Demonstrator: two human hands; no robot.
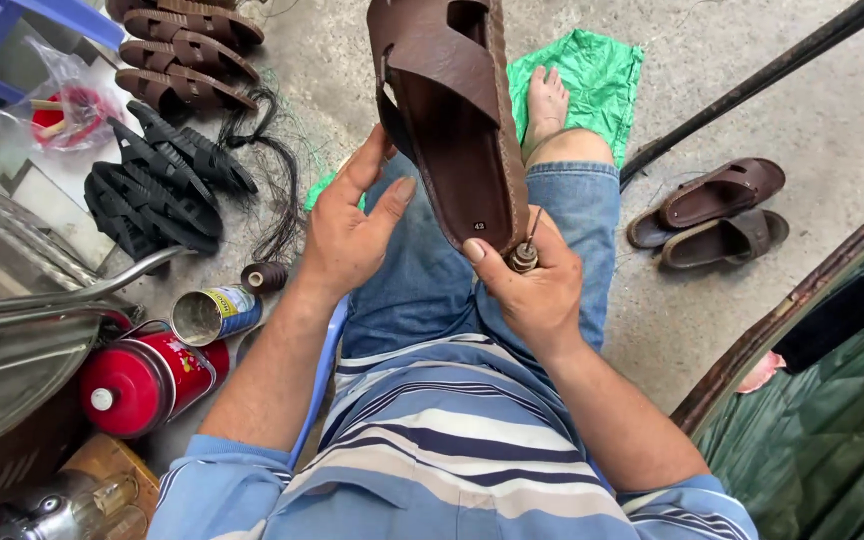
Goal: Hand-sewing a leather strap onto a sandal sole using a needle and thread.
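Here, my right hand point(537, 290) pinches awl point(524, 256) against sandal point(452, 110) heel edge; sandal's long axis runs up and away from that grip. My left hand point(347, 235) spread open, steadying sandal's left side.

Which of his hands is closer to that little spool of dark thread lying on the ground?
Left. The left hand is beside the sandal, just right of the spool. The right hand grips the sandal's heel end, farther away.
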